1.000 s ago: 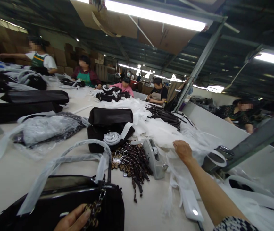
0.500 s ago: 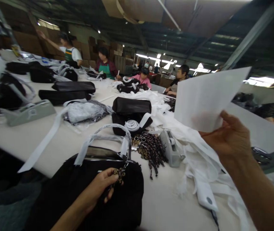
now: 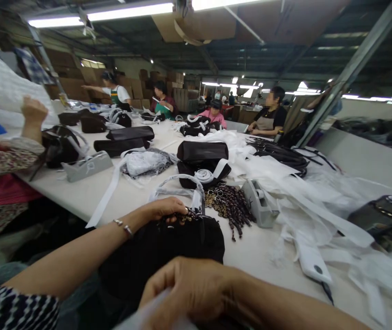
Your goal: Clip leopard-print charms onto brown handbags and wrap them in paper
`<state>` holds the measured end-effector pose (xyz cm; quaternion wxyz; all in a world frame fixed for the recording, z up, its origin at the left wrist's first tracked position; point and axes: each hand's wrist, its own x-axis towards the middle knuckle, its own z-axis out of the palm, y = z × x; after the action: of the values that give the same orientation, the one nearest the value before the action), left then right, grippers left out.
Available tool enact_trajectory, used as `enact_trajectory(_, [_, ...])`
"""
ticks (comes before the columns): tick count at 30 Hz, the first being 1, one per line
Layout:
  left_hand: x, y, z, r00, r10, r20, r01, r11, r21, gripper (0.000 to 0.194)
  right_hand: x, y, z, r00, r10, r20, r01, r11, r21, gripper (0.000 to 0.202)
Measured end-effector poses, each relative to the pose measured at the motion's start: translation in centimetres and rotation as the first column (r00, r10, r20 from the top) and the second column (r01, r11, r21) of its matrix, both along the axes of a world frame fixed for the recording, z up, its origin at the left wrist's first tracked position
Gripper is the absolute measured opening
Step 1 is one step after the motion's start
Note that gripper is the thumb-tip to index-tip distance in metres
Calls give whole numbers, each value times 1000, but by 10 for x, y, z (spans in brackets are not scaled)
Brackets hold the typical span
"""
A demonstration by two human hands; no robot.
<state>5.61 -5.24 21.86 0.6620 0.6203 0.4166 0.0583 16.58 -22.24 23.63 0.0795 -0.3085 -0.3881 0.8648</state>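
Note:
A black handbag (image 3: 178, 252) with handles (image 3: 173, 180) wrapped in white stands at the table's near edge. My left hand (image 3: 168, 208) is closed on a dark beaded charm (image 3: 189, 215) by the bag's top, close to the handle base. In front of the bag, low in view, my right hand (image 3: 199, 288) grips a white sheet (image 3: 163, 314), blurred and cut off by the lower edge. Just beyond the bag lies a heap of similar beaded charms (image 3: 233, 206) with metal rings. A grey tape dispenser (image 3: 259, 204) stands beside the heap.
Dark bags (image 3: 202, 153) and a plastic-wrapped bundle (image 3: 144, 162) lie across the table. Another tape dispenser (image 3: 87, 167) is at left. White strips (image 3: 319, 215) and a white corded device (image 3: 312, 263) spread on the right. A co-worker's arm (image 3: 32, 119) is at left; others work farther back.
My right hand has come down and left with the white sheet, from raised at the right to before the bag. My left hand keeps the charm, now nearer the bag's top. The view has shifted left.

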Motion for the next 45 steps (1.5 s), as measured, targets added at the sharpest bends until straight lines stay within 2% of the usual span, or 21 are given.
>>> enact_trajectory(2, [4,1,10,999,-29,-38,30,999,21,18,14,18,-9,949,-277,151,263,959,106,30])
enact_trajectory(5, [10,-1,22,997,-32,-63,35,999,41,14,40,47,-39,727,-642,242,601,766,226,21])
enact_trajectory(8, [12,-10,24,999,-6,-40,8,999,48,17,55,64,-64,590,-777,222,757,627,183,20])
enact_trajectory(10, [11,-23,18,999,32,-5,-32,998,49,20,58,65,-70,562,-809,174,802,584,124,18])
enact_trajectory(12, [8,-39,6,996,87,28,-89,995,47,24,57,59,-68,550,-826,123,828,559,50,17])
enact_trajectory(16, [3,-70,-20,961,254,107,-257,966,16,34,47,38,-58,558,-830,-23,812,552,-189,13])
enact_trajectory(18, [2,-81,-28,930,337,149,-339,941,-11,43,38,30,-58,553,-822,-140,764,567,-308,10])
enact_trajectory(20, [2,-88,-31,912,374,171,-378,926,-5,52,30,27,-63,514,-835,-195,754,549,-361,13])
enact_trajectory(21, [2,-90,-32,910,376,176,-384,923,16,57,26,27,-67,484,-857,-176,772,513,-376,14])
enact_trajectory(24, [1,-95,-35,916,362,171,-379,922,83,67,23,29,-79,354,-935,-34,849,336,-407,12])
enact_trajectory(26, [0,-98,-38,914,372,160,-389,917,89,70,23,29,-86,295,-955,1,869,268,-417,11])
enact_trajectory(28, [-1,-99,-42,911,386,147,-401,912,90,72,23,26,-89,264,-964,-17,875,247,-415,11])
enact_trajectory(30, [-2,-100,-45,917,379,126,-393,913,111,75,22,22,-89,269,-963,-23,874,254,-413,10])
enact_trajectory(35, [0,-110,-40,958,284,29,-285,945,158,81,22,20,-83,374,-926,-51,811,353,-466,17])
enact_trajectory(37, [1,-118,-37,968,252,-25,-240,945,222,81,23,20,-82,382,-924,-33,808,351,-473,20])
enact_trajectory(39, [-1,-126,-35,961,251,-114,-191,905,380,79,23,20,-80,359,-933,0,819,314,-481,21])
enact_trajectory(40, [-4,-129,-35,948,269,-170,-160,864,478,78,23,19,-80,344,-939,15,822,294,-488,22])
enact_trajectory(41, [-7,-130,-35,928,303,-216,-128,805,579,77,23,19,-79,329,-944,25,824,274,-496,23])
enact_trajectory(43, [-16,-126,-36,879,406,-249,-80,642,763,73,22,19,-77,306,-951,34,822,246,-514,27])
enact_trajectory(44, [-20,-122,-37,861,450,-237,-66,561,825,69,22,19,-76,297,-954,39,820,234,-523,28])
enact_trajectory(45, [-24,-116,-37,853,469,-226,-53,511,858,64,21,19,-76,288,-957,49,819,219,-531,28])
